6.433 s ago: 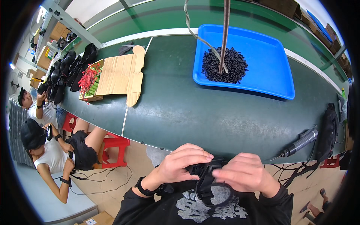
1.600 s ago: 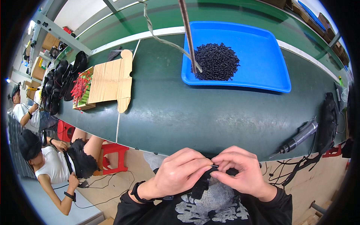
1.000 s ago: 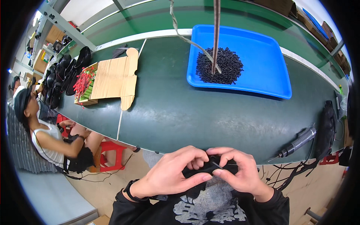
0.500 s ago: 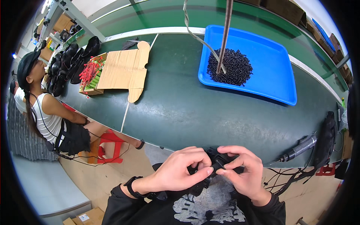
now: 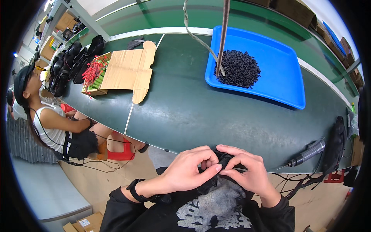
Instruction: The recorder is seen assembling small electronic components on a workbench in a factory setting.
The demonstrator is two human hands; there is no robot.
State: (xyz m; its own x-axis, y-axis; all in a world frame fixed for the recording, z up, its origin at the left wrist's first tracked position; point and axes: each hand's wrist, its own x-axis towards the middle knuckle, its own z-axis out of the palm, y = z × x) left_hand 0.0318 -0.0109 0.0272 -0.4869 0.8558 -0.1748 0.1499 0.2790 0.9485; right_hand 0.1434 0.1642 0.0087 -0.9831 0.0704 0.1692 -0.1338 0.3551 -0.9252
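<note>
Both hands are together at the near edge of the table, closed around a black object (image 5: 223, 157) whose kind I cannot make out. My left hand (image 5: 193, 169) grips it from the left, with bent fingers and the thumb pressing toward the middle. From the other side, my right hand (image 5: 247, 169) pinches it, index finger and thumb close to the left thumb. Fingers cover much of the object, and its lower part blends into my black shirt. A black band circles my left wrist.
A blue tray (image 5: 276, 73) holds a heap of small black pieces (image 5: 239, 69). At left are a cardboard box (image 5: 101, 92) of red-and-green items, a cardboard flap and black shoe-like items (image 5: 69, 62). An electric screwdriver (image 5: 307, 153) lies right; a person (image 5: 54, 120) sits left.
My right fingers have closed in over the black object, and a small black piece seen between the fingertips is now hidden. Both hands have shifted slightly. The seated person has moved a little.
</note>
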